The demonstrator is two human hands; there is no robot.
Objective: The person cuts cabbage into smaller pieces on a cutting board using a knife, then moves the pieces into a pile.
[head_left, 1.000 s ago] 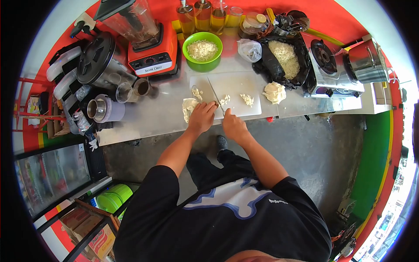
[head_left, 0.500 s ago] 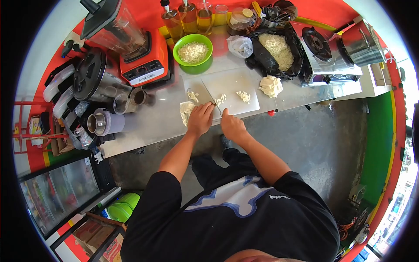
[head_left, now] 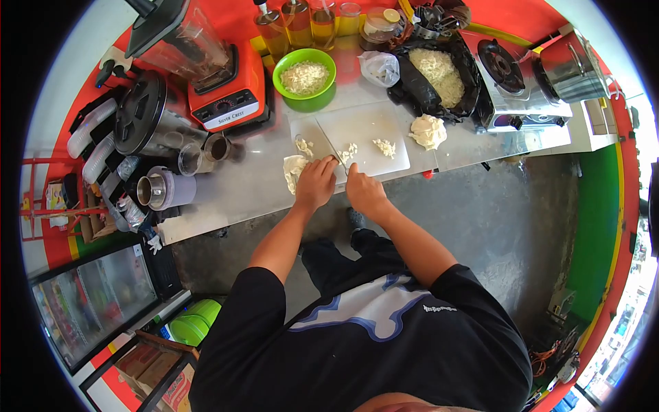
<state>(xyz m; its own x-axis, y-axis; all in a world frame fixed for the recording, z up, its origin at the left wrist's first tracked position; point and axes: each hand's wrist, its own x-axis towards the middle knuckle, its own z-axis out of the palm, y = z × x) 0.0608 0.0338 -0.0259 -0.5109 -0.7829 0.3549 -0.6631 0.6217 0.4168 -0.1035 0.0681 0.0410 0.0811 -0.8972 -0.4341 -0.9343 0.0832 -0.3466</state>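
Note:
My right hand [head_left: 366, 193] grips a knife [head_left: 331, 145] by its handle, the blade slanting away to the upper left across a white cutting board [head_left: 371, 122]. Close to the blade's left side, my left hand [head_left: 316, 185] has its fingers together and pressed down at the board's near edge; whatever lies under them is hidden. Small piles of chopped pale pieces [head_left: 384, 147] lie on the board, on both sides of the blade. A pale, uneven lump [head_left: 294, 172] rests just left of my left hand. To the board's right sits another pale lump [head_left: 428, 132].
Behind the board stands a green bowl [head_left: 307, 103] of pale shreds, with a red blender [head_left: 230, 93] to its left. A black bag [head_left: 420, 96] holds more shreds. A stove [head_left: 525, 103] with a pot [head_left: 571, 67] is at right. Oil bottles [head_left: 298, 20] line the wall.
My right hand and the knife handle have shifted slightly away from me. My left hand stays in nearly the same place, and the piles look unchanged.

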